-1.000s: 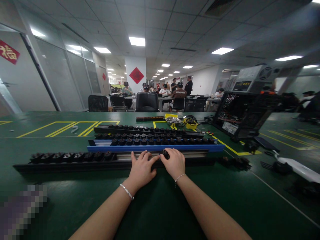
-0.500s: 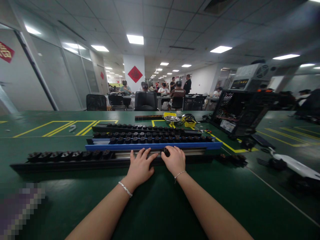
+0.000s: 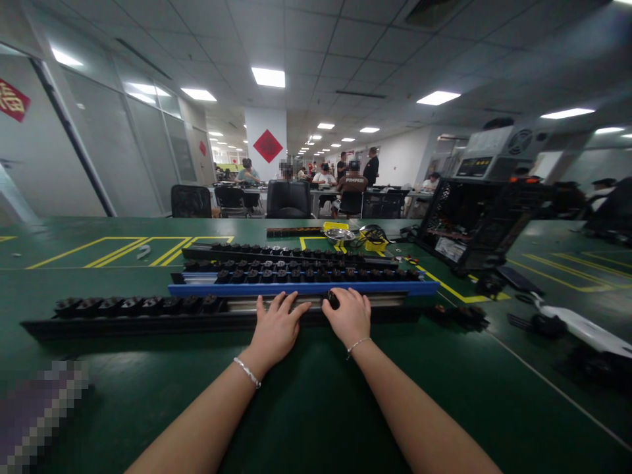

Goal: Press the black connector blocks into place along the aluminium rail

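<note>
A long black rail [image 3: 148, 328] lies across the green table in front of me, its inner channel silvery. Black socket modules [image 3: 131, 305] sit in a row along its left part. My left hand [image 3: 276, 324] rests on the rail's middle, fingers spread and holding nothing. Just to the right, my right hand [image 3: 351, 317] curls round a small black module [image 3: 332, 301] at the channel; whether it is seated there I cannot tell. Behind runs a blue rail [image 3: 306, 288] with a row of similar black modules.
Loose black parts [image 3: 459, 317] lie past the rail's right end. An open computer case [image 3: 464, 224] stands at the back right, near a metal bowl [image 3: 340, 235]. A white and black device [image 3: 587, 329] lies at far right. People [image 3: 353, 174] sit in the background.
My right hand has shifted slightly to the right along the rail with the small black module. My left hand stays in nearly the same place.
</note>
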Available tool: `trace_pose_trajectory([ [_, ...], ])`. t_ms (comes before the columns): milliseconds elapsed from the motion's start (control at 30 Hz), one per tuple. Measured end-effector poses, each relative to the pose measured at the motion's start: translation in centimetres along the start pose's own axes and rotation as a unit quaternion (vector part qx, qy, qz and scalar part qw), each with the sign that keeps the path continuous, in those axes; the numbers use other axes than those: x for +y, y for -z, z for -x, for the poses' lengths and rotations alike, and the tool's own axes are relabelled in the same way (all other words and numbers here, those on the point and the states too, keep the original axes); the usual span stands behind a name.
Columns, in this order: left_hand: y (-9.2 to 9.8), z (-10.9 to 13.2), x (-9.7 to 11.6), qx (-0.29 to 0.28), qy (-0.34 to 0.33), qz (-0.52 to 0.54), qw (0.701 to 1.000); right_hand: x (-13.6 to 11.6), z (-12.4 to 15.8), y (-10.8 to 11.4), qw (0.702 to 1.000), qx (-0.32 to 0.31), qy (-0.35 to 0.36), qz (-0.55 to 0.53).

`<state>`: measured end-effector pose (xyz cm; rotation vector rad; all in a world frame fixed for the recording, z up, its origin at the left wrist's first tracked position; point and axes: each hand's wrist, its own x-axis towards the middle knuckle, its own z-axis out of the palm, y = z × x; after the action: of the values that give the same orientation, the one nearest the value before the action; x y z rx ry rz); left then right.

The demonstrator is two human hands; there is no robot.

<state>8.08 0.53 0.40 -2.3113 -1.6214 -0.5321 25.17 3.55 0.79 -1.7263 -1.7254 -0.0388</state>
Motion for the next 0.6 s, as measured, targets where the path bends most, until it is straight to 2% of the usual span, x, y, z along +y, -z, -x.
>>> trace_pose_trajectory([
  [600,-0.2,0.1,0.2,0.020,0.009,-0.002,1.000,1.9,-0.6,0.1,1.000,0.016,0.021,0.010],
])
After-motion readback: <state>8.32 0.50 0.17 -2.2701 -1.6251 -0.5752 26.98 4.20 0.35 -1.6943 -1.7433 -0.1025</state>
